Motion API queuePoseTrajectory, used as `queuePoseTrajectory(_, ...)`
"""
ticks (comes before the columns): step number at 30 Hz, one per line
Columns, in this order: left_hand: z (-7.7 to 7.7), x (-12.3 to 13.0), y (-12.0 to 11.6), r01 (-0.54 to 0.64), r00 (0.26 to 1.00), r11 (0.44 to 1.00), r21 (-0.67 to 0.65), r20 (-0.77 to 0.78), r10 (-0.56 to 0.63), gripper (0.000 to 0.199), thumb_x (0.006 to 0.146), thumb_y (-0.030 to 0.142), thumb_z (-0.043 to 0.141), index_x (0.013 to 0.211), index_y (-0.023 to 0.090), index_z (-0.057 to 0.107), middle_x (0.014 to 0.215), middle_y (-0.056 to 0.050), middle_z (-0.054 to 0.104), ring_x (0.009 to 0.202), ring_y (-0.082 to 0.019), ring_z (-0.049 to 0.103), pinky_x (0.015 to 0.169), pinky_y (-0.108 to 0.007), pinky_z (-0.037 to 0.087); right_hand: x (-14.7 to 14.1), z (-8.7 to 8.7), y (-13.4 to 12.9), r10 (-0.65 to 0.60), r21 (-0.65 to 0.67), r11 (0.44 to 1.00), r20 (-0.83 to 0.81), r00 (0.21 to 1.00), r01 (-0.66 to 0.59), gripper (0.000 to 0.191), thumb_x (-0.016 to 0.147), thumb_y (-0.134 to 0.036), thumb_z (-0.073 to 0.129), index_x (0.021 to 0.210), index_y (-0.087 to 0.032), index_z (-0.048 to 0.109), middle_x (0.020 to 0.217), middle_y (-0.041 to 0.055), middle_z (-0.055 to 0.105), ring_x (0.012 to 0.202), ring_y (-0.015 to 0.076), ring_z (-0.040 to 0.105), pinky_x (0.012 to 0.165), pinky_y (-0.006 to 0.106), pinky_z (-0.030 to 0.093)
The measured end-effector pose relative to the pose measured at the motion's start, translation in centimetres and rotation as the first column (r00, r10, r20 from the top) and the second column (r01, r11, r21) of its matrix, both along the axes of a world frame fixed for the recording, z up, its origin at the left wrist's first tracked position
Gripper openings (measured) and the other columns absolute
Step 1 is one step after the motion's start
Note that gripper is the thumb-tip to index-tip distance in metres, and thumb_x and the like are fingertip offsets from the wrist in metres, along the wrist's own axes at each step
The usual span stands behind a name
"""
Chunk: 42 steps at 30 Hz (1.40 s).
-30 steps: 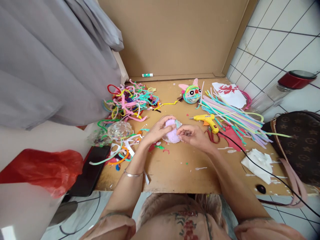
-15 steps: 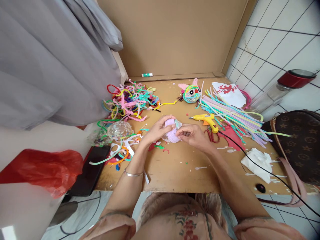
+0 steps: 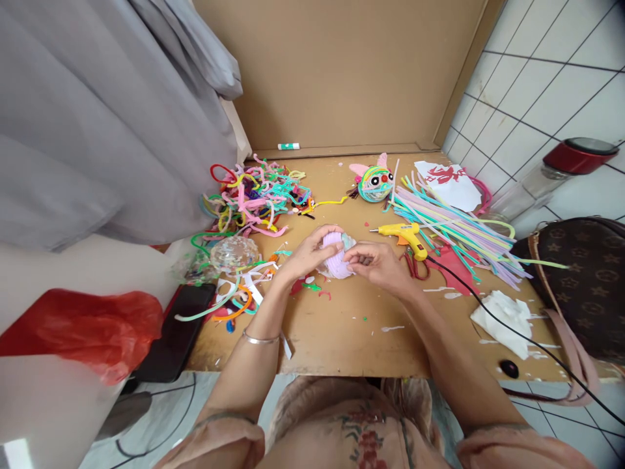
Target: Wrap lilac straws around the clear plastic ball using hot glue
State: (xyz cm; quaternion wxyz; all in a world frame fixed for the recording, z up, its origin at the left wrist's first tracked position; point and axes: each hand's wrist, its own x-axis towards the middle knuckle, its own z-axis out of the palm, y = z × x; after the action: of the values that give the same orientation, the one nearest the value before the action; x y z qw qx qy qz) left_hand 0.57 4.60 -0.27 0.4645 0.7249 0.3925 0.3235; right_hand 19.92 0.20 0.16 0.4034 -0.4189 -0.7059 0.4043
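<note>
A roundish clear ball partly covered in lilac pipe cleaner (image 3: 334, 258) is held above the middle of the table. My left hand (image 3: 310, 253) wraps round its left side, the thumb lying across the lilac front. On the right side, my right hand (image 3: 368, 262) has its fingers pinched together against the ball's edge; whatever is between the fingertips is too small to tell. A yellow glue gun (image 3: 405, 237) lies just right of the ball, its nozzle pointing left. Beyond it sits a decorated ball with pink ears, eyes and a red nose (image 3: 375, 182).
Tangled pipe cleaners (image 3: 258, 195) and a clear ball (image 3: 234, 253) lie left. Straight pipe cleaners (image 3: 454, 228), red-handled scissors (image 3: 415, 266), a crumpled tissue (image 3: 502, 320) and a brown bag (image 3: 581, 280) are right. A black cable (image 3: 508, 332) crosses the right side.
</note>
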Motion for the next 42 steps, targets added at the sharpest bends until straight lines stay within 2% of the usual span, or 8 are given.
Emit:
queuePoseTrajectory(14,0.7,0.0,-0.2,-0.003,1.000,1.000,-0.013,-0.016,0.003,0.055,0.073,0.039,0.066,0.121,0.016,0.054,0.119,-0.009,0.060,0.108,-0.024,0.055,0.095,-0.034,0.045,0.0,0.4,0.1,0.022,0.045,0.999,0.027,0.999,-0.023,0.010,0.073,-0.019,0.060,0.074,-0.018,0.071,0.070,0.0001,0.059,0.062,0.0103,0.052,0.060,0.024,0.039)
queuePoseTrajectory(18,0.5,0.1,-0.2,-0.009,1.000,0.999,-0.032,-0.003,0.009,0.056,0.071,0.038,0.069,0.122,0.016,0.054,0.115,-0.008,0.061,0.102,-0.021,0.057,0.091,-0.032,0.046,0.1,0.1,0.0,0.027,0.016,1.000,0.007,1.000,-0.027,0.006,0.071,-0.020,0.061,0.070,-0.017,0.066,0.070,0.0000,0.059,0.062,0.0099,0.051,0.059,0.024,0.040)
queuePoseTrajectory(23,0.3,0.3,0.0,-0.008,1.000,1.000,-0.018,-0.004,0.008,0.057,0.068,0.035,0.073,0.120,0.017,0.056,0.112,-0.007,0.062,0.098,-0.020,0.057,0.089,-0.031,0.046,0.0,-0.8,0.0,-0.040,-0.087,0.996,-0.047,0.998,0.036,0.008,0.067,-0.023,0.063,0.070,-0.018,0.058,0.063,-0.0043,0.051,0.056,0.0080,0.045,0.054,0.022,0.037)
queuePoseTrajectory(27,0.5,0.4,0.1,-0.004,1.000,0.999,-0.035,-0.006,0.004,0.060,0.065,0.034,0.073,0.119,0.014,0.055,0.112,-0.007,0.061,0.097,-0.019,0.056,0.088,-0.030,0.046,-0.2,-1.0,0.2,-0.025,-0.088,0.996,-0.065,0.998,0.020,0.010,0.065,-0.022,0.063,0.070,-0.018,0.056,0.062,-0.0054,0.050,0.054,0.0070,0.044,0.053,0.021,0.036)
queuePoseTrajectory(29,0.6,0.4,0.1,-0.007,1.000,0.999,-0.040,-0.006,0.007,0.060,0.064,0.033,0.073,0.119,0.014,0.055,0.110,-0.006,0.061,0.094,-0.018,0.056,0.086,-0.030,0.046,-0.2,-1.0,0.2,-0.019,-0.091,0.996,-0.077,0.997,0.011,0.014,0.064,-0.022,0.063,0.076,-0.019,0.056,0.063,-0.0056,0.051,0.054,0.0076,0.047,0.054,0.022,0.038)
queuePoseTrajectory(34,0.4,0.5,0.1,-0.012,1.000,1.000,-0.008,0.007,0.012,0.058,0.064,0.031,0.073,0.118,0.014,0.057,0.113,-0.007,0.060,0.096,-0.018,0.057,0.087,-0.029,0.046,0.0,-1.2,0.1,0.004,-0.056,0.998,-0.087,0.996,-0.009,0.048,0.067,-0.020,0.063,0.114,-0.020,0.055,0.065,-0.0079,0.049,0.055,0.0080,0.046,0.056,0.023,0.039)
queuePoseTrajectory(38,0.2,0.5,0.2,-0.001,1.000,1.000,0.009,0.011,0.001,0.058,0.062,0.029,0.073,0.117,0.015,0.058,0.114,-0.007,0.061,0.100,-0.020,0.057,0.091,-0.032,0.046,0.4,-1.0,0.0,-0.062,0.059,0.997,0.074,0.995,0.058,0.057,0.067,-0.020,0.067,0.123,-0.022,0.057,0.070,-0.0064,0.041,0.058,0.0090,0.039,0.058,0.024,0.038)
queuePoseTrajectory(42,0.2,0.3,0.2,0.012,1.000,0.999,0.030,0.015,-0.012,0.061,0.060,0.028,0.075,0.118,0.015,0.058,0.121,-0.009,0.059,0.109,-0.023,0.056,0.100,-0.036,0.043,0.7,-0.3,-0.1,-0.107,0.212,0.975,0.209,0.972,0.061,0.066,0.069,-0.030,0.074,0.132,-0.026,0.055,0.092,0.0027,0.049,0.081,0.0188,0.049,0.077,0.037,0.048)
